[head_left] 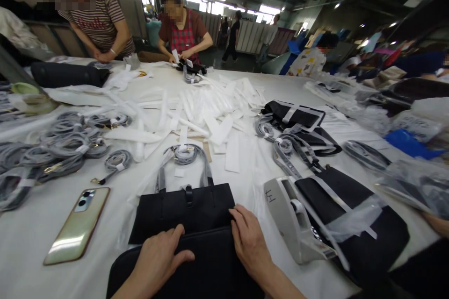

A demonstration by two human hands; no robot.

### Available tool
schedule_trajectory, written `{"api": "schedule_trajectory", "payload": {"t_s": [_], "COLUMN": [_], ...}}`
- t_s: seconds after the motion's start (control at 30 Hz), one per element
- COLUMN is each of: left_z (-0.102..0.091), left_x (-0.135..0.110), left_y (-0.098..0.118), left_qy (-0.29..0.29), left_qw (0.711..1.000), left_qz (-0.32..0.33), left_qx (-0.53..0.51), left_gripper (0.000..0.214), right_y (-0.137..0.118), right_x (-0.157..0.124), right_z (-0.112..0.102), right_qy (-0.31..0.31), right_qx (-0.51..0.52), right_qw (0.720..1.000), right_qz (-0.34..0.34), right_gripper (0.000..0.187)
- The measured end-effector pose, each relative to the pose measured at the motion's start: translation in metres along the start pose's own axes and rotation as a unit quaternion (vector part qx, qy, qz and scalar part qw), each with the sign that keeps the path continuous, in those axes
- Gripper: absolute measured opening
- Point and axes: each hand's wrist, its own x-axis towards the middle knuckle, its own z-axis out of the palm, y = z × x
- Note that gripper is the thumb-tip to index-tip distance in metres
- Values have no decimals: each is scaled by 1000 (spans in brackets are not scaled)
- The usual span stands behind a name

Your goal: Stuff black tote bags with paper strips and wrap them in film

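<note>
A black handbag (182,208) lies flat in front of me on the white table (31,229), its grey straps (184,155) stretched away from me. A second black piece (210,271) lies over its near edge. My left hand (157,259) rests on this piece with the fingers curled down and the thumb out. My right hand (247,238) presses its fingertips on the handbag's right corner. Neither hand lifts anything.
A phone (77,224) lies at my left, and a grey tape dispenser (293,219) stands on more black bags (358,224) at my right. Bundled grey straps (63,145) fill the left, white paper strips (210,112) the middle. Two people (182,28) work at the far edge.
</note>
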Motion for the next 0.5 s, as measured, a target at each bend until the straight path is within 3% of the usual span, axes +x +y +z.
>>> {"api": "schedule_trajectory", "payload": {"t_s": [0.07,0.17,0.23,0.3,0.37,0.43,0.5], "left_z": [-2,-2,2,12,31,57,85], "left_x": [2,0,-8,-26,-51,-80,-106], "left_y": [1,1,-6,-22,-45,-69,-85], "left_qy": [0,19,82,205,362,459,434], "left_qw": [1000,1000,995,974,920,829,735], "left_qz": [-6,0,33,40,-47,-214,-356], "left_qx": [-2,-12,-38,-84,-145,-235,-380], "left_gripper": [34,29,24,25,33,45,56], "right_y": [-24,-59,-75,-82,-84,-83,-82], "right_x": [5,17,27,36,43,46,46], "right_z": [13,37,51,60,64,66,66], "right_qy": [-6,-74,-115,-146,-172,-190,-200], "right_qx": [19,19,4,-7,-18,-31,-42], "right_qw": [998,993,989,985,981,979,977], "right_qz": [-52,-95,-96,-92,-83,-71,-64], "right_gripper": [41,51,56,61,64,65,66]}}
